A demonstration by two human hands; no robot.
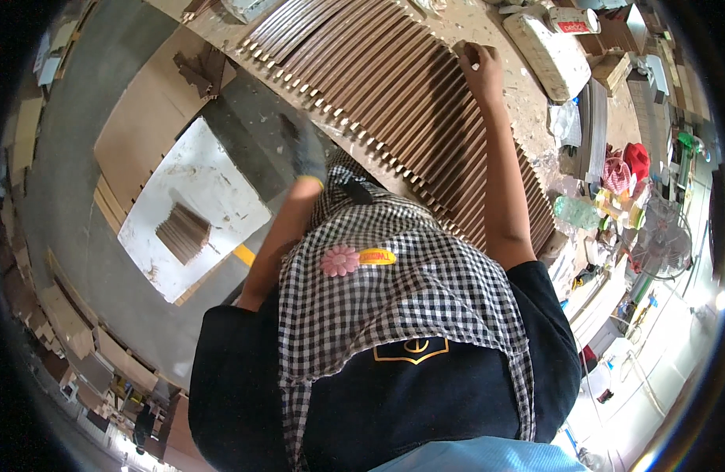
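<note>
A long row of brown wooden slats (394,86) stands on edge across a dusty workbench. My right hand (480,69) reaches to the far end of the row with its fingers curled on a small brown block (464,49) that rests on the slat tops. My left hand (307,153), in a dark grey glove and blurred, hangs beside the near edge of the slats by the bench side. Whether it holds anything cannot be made out. A black-and-white checked apron (394,291) over a dark shirt fills the lower middle.
On the floor at left lies a white, stained board (221,189) with a small stack of brown slats (181,232), beside brown cardboard sheets (150,118). At right are a long white block (547,51), a green bottle (575,211), a red thing (636,157) and a fan (661,240).
</note>
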